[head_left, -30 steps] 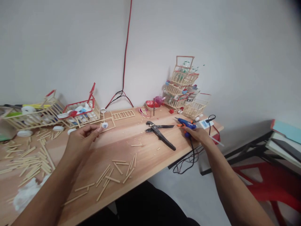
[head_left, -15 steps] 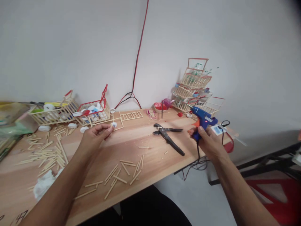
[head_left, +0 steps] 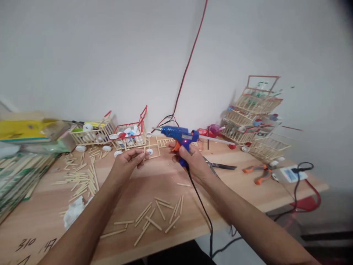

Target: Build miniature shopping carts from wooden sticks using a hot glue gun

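Observation:
My right hand grips a blue hot glue gun by its handle, nozzle pointing left, its black cord trailing off the table's front edge. My left hand pinches a wooden stick frame with small white wheels, resting on the wooden table. The glue gun's nozzle hovers just above and right of that frame. Both hands are close together near the table's middle.
Loose wooden sticks lie in front; another pile sits left. Small stick-built carts stand by the wall, a stack of them at right. Black cutters, orange pliers, a power strip and white tissue lie about.
My right hand picked the glue gun up from the table's right side and carried it left to the frame. My left hand kept hold of the frame. The camera turned right.

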`<state>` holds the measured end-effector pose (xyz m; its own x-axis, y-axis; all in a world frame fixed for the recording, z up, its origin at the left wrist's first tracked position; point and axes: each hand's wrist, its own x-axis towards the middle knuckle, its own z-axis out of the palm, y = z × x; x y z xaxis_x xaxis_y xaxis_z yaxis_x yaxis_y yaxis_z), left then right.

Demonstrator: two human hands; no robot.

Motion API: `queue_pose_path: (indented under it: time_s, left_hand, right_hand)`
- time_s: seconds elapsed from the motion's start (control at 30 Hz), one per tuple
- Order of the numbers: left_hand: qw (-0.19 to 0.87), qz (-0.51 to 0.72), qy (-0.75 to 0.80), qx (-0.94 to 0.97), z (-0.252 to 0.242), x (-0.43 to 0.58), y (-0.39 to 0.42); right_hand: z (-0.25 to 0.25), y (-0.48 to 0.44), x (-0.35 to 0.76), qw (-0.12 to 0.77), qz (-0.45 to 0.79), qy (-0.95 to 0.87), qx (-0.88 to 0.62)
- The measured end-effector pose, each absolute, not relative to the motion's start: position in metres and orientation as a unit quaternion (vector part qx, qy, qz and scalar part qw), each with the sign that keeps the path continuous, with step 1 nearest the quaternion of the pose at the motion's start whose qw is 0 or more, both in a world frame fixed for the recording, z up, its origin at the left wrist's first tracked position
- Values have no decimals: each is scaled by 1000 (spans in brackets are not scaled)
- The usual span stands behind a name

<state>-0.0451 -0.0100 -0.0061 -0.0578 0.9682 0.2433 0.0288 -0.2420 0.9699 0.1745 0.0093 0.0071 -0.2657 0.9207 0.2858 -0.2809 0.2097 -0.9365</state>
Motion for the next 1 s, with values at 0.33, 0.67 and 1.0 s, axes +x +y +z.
queue_pose_path:
  time_s: [0.33,0.67,1.0]
  left_hand:
    - [387,584,509,499,-7,-46,-8]
    - [351,577,522,521,-6,-45,-9]
    - [355,575,523,520,-7,-44,-9]
  right_hand:
    - [-13,11,176,462,514,-616,-379]
    - [-11,9,184,410,469,-653,-430]
    - [-15,11,184,402,429,-688,-426]
